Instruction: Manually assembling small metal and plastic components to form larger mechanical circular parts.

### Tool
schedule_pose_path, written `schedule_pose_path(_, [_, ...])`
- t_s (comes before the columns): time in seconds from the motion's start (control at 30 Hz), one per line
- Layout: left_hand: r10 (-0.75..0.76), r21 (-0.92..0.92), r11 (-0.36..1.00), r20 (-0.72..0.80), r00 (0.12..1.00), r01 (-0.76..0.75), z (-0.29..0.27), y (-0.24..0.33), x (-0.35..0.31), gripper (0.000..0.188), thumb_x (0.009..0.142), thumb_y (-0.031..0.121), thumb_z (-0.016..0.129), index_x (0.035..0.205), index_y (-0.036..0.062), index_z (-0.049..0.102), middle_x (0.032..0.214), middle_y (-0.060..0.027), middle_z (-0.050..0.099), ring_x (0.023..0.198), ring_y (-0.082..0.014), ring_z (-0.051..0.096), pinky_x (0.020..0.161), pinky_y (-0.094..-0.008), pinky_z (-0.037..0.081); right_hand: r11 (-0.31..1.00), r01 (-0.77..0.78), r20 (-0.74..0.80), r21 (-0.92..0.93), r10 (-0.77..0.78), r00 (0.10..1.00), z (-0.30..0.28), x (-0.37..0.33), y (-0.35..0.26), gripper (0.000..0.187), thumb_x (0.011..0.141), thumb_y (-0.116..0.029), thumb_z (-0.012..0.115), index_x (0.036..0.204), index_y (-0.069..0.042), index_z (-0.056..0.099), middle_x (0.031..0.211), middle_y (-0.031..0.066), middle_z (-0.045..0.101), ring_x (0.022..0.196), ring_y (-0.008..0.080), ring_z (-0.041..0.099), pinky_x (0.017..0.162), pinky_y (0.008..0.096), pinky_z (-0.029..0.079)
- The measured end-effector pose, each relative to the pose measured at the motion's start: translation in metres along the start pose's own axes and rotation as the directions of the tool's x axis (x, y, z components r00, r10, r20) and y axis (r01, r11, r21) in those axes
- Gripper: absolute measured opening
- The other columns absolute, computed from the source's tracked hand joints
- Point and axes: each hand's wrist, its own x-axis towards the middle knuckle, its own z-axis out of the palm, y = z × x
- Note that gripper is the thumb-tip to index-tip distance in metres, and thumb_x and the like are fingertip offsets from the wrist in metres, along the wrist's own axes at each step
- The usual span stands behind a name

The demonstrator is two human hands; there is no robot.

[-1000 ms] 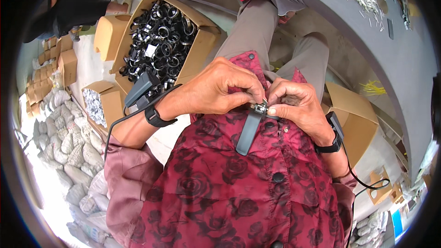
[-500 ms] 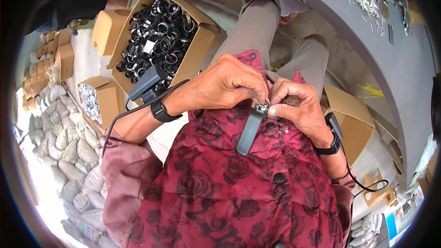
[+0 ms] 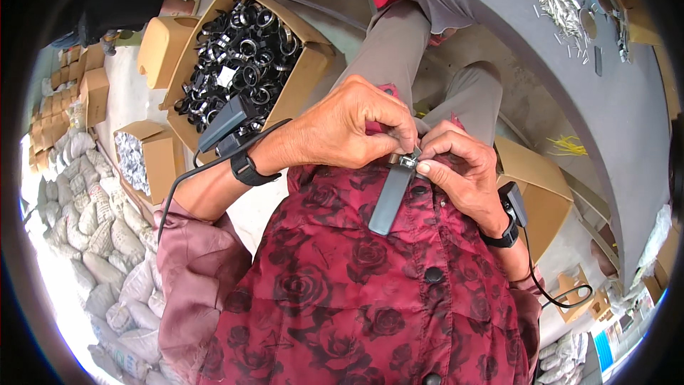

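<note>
Fingertips of both your hands met on one small metal buckle, held just above your lap. Your left hand was closed over it from above, thumb and forefinger pinching its far side; your right hand was closed on the near side, forefinger pressing the top. Below the pinch hung the dark strap, flat against your red floral shirt — free at its lower end, not twisted.

To do this well, you needed to keep the buckle square between both thumbs and let the strap hang straight, so it fed without skewing. Whether the strap was fully seated I could not tell; your fingers hid the joint.

Beyond the left wrist sat an open cardboard box of black rings — well apart from the pinch.
</note>
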Motion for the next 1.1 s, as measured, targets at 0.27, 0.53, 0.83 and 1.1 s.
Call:
schedule_pose_path(0.27, [0.101, 0.235, 0.968, -0.061, 0.993, -0.084, -0.025, 0.027, 0.028, 0.012, 0.077, -0.009, 0.073, 0.085, 0.0002, 0.073, 0.088, -0.0113, 0.078, 0.084, -0.0247, 0.078, 0.075, -0.0324, 0.06, 0.98, 0.155, -0.111, -0.124, -0.169, 0.979, -0.019, 0.032, -0.027, 0.008, 0.087, 0.001, 0.078, 0.094, 0.0, 0.073, 0.091, 0.0077, 0.068, 0.082, 0.0174, 0.064, 0.072, 0.031, 0.049])
schedule_pose_path(0.53, [0.548, 0.488, 0.753, -0.095, 0.831, -0.441, -0.051, 0.052, 0.097, 0.02, 0.072, -0.016, 0.073, 0.085, 0.0006, 0.073, 0.088, -0.0111, 0.077, 0.081, -0.0259, 0.076, 0.072, -0.0348, 0.06, 0.746, 0.387, -0.1, -0.542, -0.514, 0.852, -0.069, 0.08, -0.083, 0.016, 0.079, 0.001, 0.081, 0.092, 0.0, 0.073, 0.089, 0.0096, 0.066, 0.08, 0.025, 0.065, 0.071, 0.0344, 0.052])
schedule_pose_path(0.83, [0.726, 0.646, 0.575, -0.121, 0.677, -0.501, -0.071, -0.023, 0.192, 0.022, 0.074, -0.016, 0.071, 0.089, 0.0003, 0.07, 0.094, -0.0112, 0.075, 0.083, -0.027, 0.074, 0.07, -0.0341, 0.059, 0.507, 0.419, 0.013, -0.754, -0.626, 0.78, -0.151, 0.153, -0.049, 0.016, 0.08, 0.003, 0.078, 0.093, -0.001, 0.07, 0.093, 0.0097, 0.066, 0.086, 0.0291, 0.066, 0.075, 0.0379, 0.053])
schedule_pose_path(1.1, [0.723, 0.688, 0.565, -0.148, 0.674, -0.455, -0.046, -0.062, 0.184, 0.021, 0.075, -0.017, 0.07, 0.088, -0.0013, 0.066, 0.097, -0.0111, 0.074, 0.086, -0.0281, 0.073, 0.072, -0.0355, 0.059, 0.505, 0.339, -0.036, -0.794, -0.595, 0.803, -0.149, 0.144, -0.014, 0.022, 0.077, 0.001, 0.079, 0.097, -0.001, 0.071, 0.101, 0.0107, 0.067, 0.096, 0.0301, 0.066, 0.082, 0.039, 0.055])
